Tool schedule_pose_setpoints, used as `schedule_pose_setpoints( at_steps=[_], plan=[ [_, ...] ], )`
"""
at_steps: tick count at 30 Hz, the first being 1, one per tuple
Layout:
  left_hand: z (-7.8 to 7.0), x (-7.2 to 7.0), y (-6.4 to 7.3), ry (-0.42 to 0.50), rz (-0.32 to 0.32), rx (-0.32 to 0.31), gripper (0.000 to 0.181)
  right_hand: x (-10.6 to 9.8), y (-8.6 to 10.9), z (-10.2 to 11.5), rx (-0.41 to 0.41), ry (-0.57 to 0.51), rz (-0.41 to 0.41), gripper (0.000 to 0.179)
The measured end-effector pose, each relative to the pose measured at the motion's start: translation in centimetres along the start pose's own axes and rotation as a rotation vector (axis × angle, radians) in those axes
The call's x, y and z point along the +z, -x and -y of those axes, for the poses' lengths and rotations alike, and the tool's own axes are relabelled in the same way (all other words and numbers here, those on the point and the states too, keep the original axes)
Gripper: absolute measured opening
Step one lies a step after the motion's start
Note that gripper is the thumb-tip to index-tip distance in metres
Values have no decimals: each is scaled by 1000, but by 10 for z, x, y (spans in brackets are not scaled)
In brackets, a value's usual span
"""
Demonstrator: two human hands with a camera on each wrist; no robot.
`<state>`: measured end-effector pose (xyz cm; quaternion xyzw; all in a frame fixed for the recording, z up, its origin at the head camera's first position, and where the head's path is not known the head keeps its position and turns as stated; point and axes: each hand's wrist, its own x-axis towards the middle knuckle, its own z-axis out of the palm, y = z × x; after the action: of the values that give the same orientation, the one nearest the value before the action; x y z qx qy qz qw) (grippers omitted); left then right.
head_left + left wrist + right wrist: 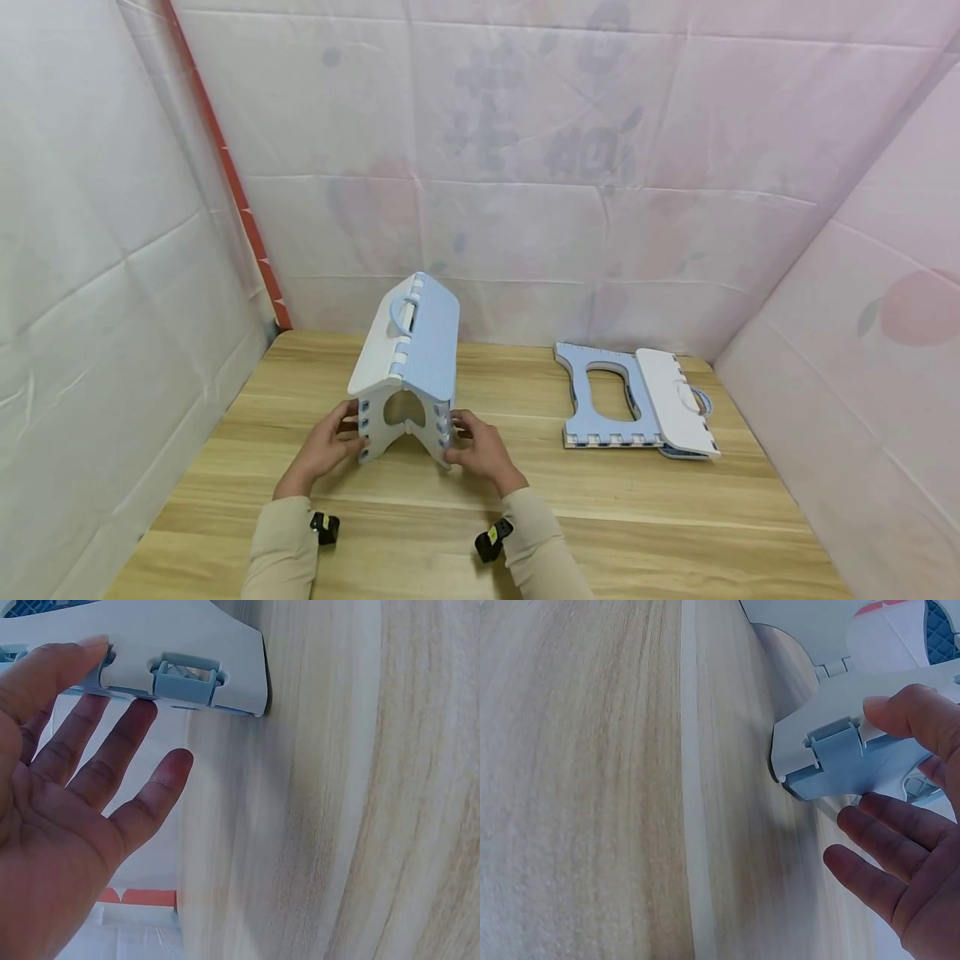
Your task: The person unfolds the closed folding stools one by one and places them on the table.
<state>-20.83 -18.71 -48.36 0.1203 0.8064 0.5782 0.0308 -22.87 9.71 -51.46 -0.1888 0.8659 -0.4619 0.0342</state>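
A white and light-blue folding stool (437, 333) stands partly folded on the table, its two seat halves sloping like a roof with a loop handle (397, 315) on the ridge. My left hand (322, 450) pinches the stool's left side edge near the bottom. In the left wrist view, the thumb (64, 667) lies on the white face while fingertips touch the edge behind. On the opposite side my right hand (483, 454) holds the other edge. The right wrist view shows its thumb (904, 712) on the hinged panel (840, 750) and fingers beneath.
A second folding stool (648, 404) lies flat at the table's right, its handle pointing right. The wooden table (420, 542) reaches back to a white patterned sheet (525, 233). More sheeting (112, 292) closes in the left and right sides. A small black camera sits at each wrist.
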Motion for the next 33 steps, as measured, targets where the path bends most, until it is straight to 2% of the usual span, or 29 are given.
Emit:
schedule_pose_setpoints(
  at_steps=[6, 9, 13, 20, 27, 33],
  plan=[
    [29, -4, -9, 7, -10, -10, 58, -1, -1, -1, 3, -23, 2, 59],
    [35, -5, -11, -1, -21, -2, 58, -2, -2, -2, 2, -27, 3, 59],
    [37, -6, -12, 1, -25, 3, 58, -3, -2, -3, -1, -27, 2, 59],
    [37, -5, -11, 17, -36, -26, 59, -2, -1, -4, 1, -29, 2, 59],
    [34, -4, -15, -36, -32, -26, 59, 0, -1, -2, 10, -20, -8, 59],
    [31, 0, -13, -30, -60, -51, 59, 1, 3, 1, -6, 49, -10, 60]
  ],
)
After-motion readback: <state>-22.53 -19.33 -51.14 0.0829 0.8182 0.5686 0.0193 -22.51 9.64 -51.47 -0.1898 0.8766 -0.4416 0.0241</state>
